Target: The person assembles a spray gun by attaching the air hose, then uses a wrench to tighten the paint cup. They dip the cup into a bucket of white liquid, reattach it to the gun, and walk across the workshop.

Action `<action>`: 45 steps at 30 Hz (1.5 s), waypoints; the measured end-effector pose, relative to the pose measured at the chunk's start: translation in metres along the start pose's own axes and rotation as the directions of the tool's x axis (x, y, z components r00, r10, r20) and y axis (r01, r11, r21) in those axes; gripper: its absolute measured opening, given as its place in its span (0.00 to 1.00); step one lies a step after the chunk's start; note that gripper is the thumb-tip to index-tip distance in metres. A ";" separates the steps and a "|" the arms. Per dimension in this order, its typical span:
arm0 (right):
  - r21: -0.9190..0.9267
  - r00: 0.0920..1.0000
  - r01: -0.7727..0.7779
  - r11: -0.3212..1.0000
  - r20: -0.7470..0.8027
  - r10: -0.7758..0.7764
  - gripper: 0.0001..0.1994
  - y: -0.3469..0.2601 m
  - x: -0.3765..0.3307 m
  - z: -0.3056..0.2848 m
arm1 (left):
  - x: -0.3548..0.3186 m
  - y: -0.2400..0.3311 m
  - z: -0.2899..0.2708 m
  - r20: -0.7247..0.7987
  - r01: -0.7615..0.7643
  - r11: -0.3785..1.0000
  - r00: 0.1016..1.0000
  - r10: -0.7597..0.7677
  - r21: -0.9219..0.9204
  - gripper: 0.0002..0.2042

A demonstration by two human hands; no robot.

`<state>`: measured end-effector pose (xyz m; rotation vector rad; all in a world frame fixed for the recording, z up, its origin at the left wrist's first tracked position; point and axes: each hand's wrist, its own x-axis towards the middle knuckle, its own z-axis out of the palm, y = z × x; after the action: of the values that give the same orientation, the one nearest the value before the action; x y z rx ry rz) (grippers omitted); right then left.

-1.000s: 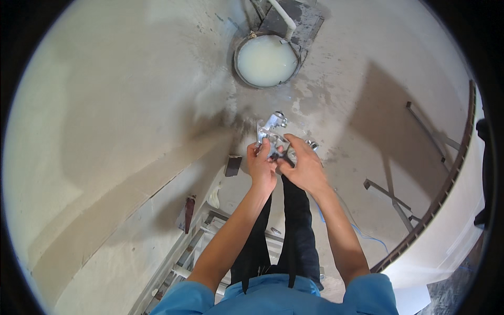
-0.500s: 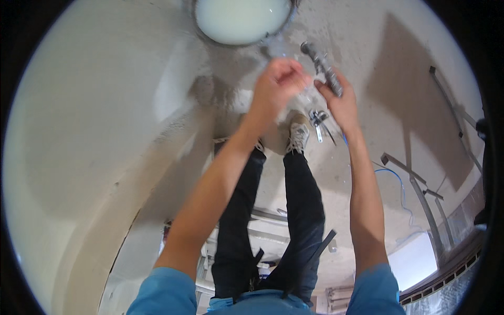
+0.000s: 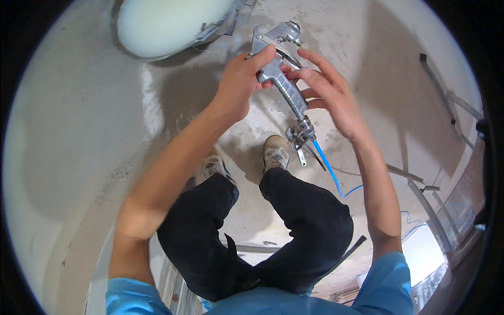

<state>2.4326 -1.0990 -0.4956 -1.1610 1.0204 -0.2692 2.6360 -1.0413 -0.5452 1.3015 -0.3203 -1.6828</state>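
Note:
A silver metal spray gun is held up in front of me, its nozzle end pointing away and its handle slanting down to the right. My left hand grips the gun body near the trigger. My right hand has its fingers spread and touches the handle from the right side. A blue air hose runs from a metal fitting at the handle's foot down toward the floor.
A white bucket of pale liquid stands on the dusty concrete floor at the top left. My two shoes and dark trousers are below. Metal frame bars lie at the right.
The view has closed in on the hands. The spray gun has come up nearer to the camera, and my right hand has opened its fingers along the handle.

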 end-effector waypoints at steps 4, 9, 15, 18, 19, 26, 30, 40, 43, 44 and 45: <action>-0.183 0.967 -0.165 0.969 -0.225 0.122 0.21 0.090 0.009 -0.057 | 0.015 -0.023 -0.013 0.179 -0.007 0.996 0.984 -0.008 0.085 0.20; -0.682 0.979 -0.196 0.705 -0.172 0.105 0.22 0.204 -0.014 -0.084 | 0.037 -0.004 -0.027 0.221 0.002 0.974 0.974 -0.053 0.225 0.20; -0.646 0.913 -0.403 0.649 -0.331 0.237 0.23 0.243 -0.057 -0.070 | 0.031 -0.007 -0.048 0.255 0.077 0.985 0.960 -0.115 0.157 0.18; -0.643 0.909 -0.399 0.654 -0.369 0.193 0.21 0.251 -0.065 -0.068 | 0.019 -0.024 -0.053 0.300 0.132 0.983 0.940 -0.166 0.132 0.18; -0.666 0.915 -0.380 0.642 -0.372 0.156 0.20 0.254 -0.061 -0.069 | 0.018 -0.024 -0.056 0.307 0.139 0.979 0.935 -0.179 0.147 0.18; -0.736 0.952 -0.290 0.611 -0.284 0.110 0.17 0.254 -0.031 -0.057 | -0.009 -0.007 -0.095 0.321 0.044 0.998 0.945 -0.059 0.053 0.16; -0.871 0.941 -0.298 0.391 -0.200 0.272 0.15 0.245 -0.018 -0.053 | -0.023 -0.004 -0.110 0.282 0.012 0.995 0.959 -0.039 0.098 0.17; -0.794 0.958 -0.213 0.569 -0.057 0.279 0.13 0.287 -0.017 -0.065 | -0.021 -0.026 -0.099 0.279 0.035 0.972 0.955 -0.101 0.234 0.16; -0.683 0.975 -0.113 0.721 0.064 0.213 0.13 0.293 -0.017 -0.074 | -0.019 -0.027 -0.097 0.313 0.056 0.978 0.942 -0.119 0.202 0.17; -0.658 0.972 -0.117 0.744 0.079 0.223 0.11 0.294 -0.017 -0.075 | -0.019 -0.029 -0.096 0.316 0.065 0.978 0.940 -0.126 0.197 0.17; -0.646 0.966 -0.147 0.749 0.068 0.248 0.10 0.295 -0.017 -0.077 | -0.019 -0.030 -0.095 0.278 0.079 0.974 0.951 -0.137 0.211 0.17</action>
<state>2.2724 -1.0117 -0.7401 -1.6391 1.1254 0.3731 2.7017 -0.9798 -0.5928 1.2300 -0.6131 -1.9818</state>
